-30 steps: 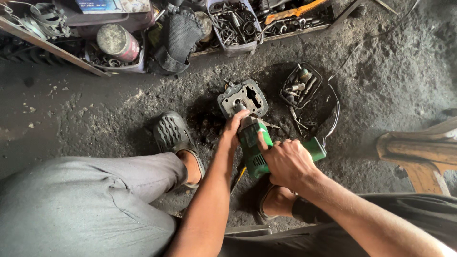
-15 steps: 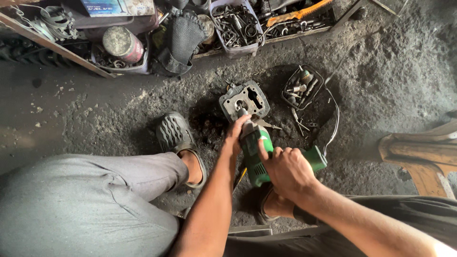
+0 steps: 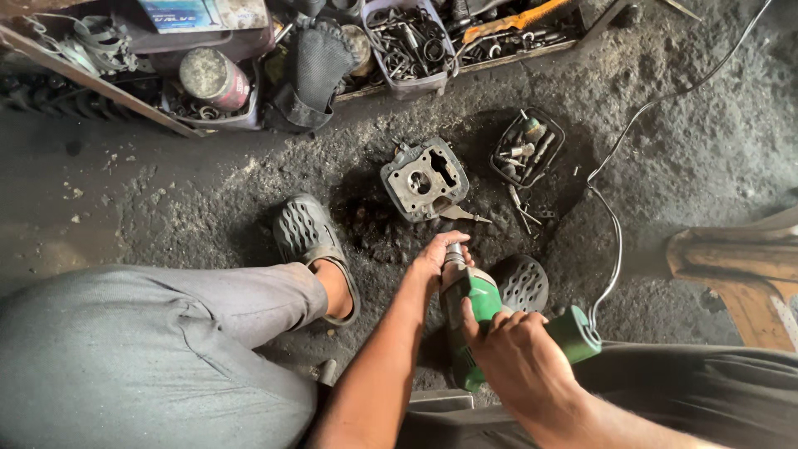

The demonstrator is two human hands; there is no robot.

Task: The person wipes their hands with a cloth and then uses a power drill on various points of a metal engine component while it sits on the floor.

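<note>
A green power tool (image 3: pixel 474 320) with a metal nose lies across my lap, pointing away from me. My right hand (image 3: pixel 519 349) is wrapped round its green body. My left hand (image 3: pixel 436 254) pinches the metal nose at the front end. Beyond the tool, a grey metal engine part (image 3: pixel 424 179) with holes lies flat on the oily ground, apart from both hands. A small metal piece (image 3: pixel 461 214) rests beside it.
A small black tray of bits and sockets (image 3: pixel 525 148) sits right of the engine part. A cable (image 3: pixel 619 199) runs from the tool toward the far right. Bins of metal parts (image 3: pixel 409 41) line the far edge. My sandalled feet (image 3: pixel 307 237) rest on the dirt.
The tool and both hands have drawn back toward me, away from the engine part, which now lies uncovered. My left hand stays on the tool's nose.
</note>
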